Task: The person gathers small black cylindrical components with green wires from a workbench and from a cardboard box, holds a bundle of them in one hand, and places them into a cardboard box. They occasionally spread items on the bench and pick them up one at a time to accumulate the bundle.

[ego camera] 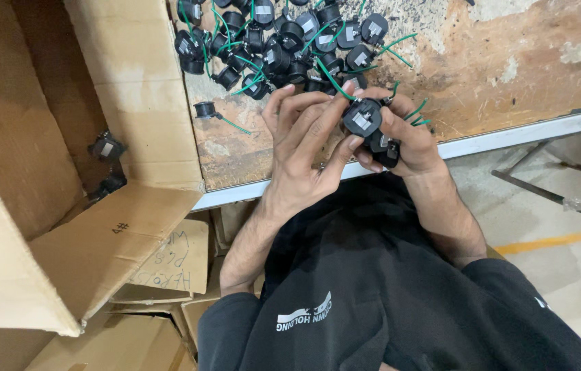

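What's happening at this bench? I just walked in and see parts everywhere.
A person holds a small black part with a green wire between both hands. The left hand pinches it with its fingertips, and the right hand grips it along with more black parts below. A pile of the same parts lies on the worn bench just beyond. A few more sit in the open cardboard box at the left.

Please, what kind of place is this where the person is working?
Probably a small factory or assembly workshop. A pile of identical black parts with green wires lies on a worn wooden workbench, open cardboard boxes stand beside it, and both hands hold several such parts.
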